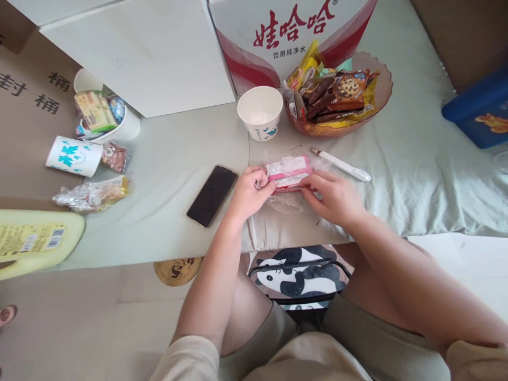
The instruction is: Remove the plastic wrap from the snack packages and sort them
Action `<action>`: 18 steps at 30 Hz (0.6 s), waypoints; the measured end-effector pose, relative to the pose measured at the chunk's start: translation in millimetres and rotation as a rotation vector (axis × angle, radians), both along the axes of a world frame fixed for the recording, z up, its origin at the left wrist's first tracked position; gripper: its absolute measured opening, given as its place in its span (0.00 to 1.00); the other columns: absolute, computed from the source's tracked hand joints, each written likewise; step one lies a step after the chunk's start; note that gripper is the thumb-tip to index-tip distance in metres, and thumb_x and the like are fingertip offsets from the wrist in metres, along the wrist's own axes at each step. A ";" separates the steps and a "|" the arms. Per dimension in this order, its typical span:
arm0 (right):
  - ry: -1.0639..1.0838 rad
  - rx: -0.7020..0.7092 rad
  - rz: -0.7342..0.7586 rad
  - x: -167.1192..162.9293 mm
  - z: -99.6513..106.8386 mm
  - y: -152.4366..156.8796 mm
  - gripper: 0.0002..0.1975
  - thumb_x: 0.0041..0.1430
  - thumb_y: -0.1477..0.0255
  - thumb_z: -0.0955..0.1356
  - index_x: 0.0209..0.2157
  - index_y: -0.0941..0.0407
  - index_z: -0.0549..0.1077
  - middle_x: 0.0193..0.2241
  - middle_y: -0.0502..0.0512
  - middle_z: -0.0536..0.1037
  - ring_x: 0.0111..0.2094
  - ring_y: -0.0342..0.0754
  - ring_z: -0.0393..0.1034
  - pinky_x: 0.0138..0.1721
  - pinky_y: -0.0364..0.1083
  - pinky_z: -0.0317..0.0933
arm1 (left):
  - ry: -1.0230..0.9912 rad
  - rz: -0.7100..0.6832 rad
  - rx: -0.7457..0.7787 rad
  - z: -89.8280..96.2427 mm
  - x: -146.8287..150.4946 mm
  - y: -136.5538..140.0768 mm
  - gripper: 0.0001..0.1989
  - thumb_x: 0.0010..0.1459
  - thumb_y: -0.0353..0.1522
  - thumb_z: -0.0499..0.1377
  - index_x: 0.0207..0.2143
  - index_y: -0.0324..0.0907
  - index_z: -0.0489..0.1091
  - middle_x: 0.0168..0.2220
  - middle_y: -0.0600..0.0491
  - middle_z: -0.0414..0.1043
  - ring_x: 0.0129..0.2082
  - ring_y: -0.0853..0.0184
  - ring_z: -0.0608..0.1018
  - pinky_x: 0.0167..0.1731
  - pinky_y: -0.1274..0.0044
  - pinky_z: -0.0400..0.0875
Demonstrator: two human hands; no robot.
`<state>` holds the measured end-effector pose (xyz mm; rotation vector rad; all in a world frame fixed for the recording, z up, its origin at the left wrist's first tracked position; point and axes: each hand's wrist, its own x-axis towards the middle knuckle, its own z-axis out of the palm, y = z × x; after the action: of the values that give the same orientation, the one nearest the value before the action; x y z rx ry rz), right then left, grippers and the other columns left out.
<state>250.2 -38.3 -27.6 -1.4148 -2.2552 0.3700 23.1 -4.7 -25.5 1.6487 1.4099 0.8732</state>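
One pink packet (289, 172) lies on the desk (170, 151) right of the phone (212, 196); my left grip (251, 190) pinches its left end, my right grip (335, 197) touches the other, closure unclear, so I'd press lightly, keeping it flat.

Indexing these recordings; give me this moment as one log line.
left hand: holding pink-and-white packet, left end | right hand: holding its right end | nearby: phone, white pen-shaped tool, upright paper cup

The one view looked forward and steeply down from head height — over the lap (270, 328), near the cloth's (166, 159) front edge — and reached across to the printed box (273, 63).
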 end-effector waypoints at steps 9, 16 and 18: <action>0.005 0.072 -0.123 -5.8 -16.6 3.9 0.33 0.54 0.71 0.69 0.63 0.53 0.66 0.64 0.68 0.63 0.60 0.67 0.65 0.56 0.64 0.66 | -0.333 0.007 -0.142 4.9 9.0 -5.9 0.16 0.49 0.32 0.64 0.17 0.41 0.60 0.46 0.49 0.71 0.53 0.57 0.74 0.56 0.66 0.68; 0.041 0.063 -0.097 -9.1 -21.4 10.8 0.34 0.55 0.69 0.69 0.64 0.53 0.63 0.68 0.65 0.62 0.70 0.69 0.51 0.66 0.68 0.54 | -0.684 -0.027 -0.259 4.7 11.1 -9.4 0.15 0.45 0.33 0.69 0.18 0.40 0.65 0.54 0.49 0.70 0.60 0.53 0.71 0.59 0.64 0.68; 0.066 0.056 -0.095 -8.3 -22.5 14.6 0.34 0.55 0.69 0.70 0.64 0.54 0.64 0.67 0.66 0.64 0.70 0.68 0.52 0.68 0.68 0.51 | -0.755 -0.069 -0.290 8.9 11.6 -11.6 0.17 0.44 0.33 0.71 0.17 0.40 0.64 0.54 0.50 0.72 0.63 0.52 0.69 0.60 0.62 0.68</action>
<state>241.9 -23.8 -50.1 -1.4539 -2.1205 0.3156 34.7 -16.3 -16.6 0.9792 0.8872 1.0446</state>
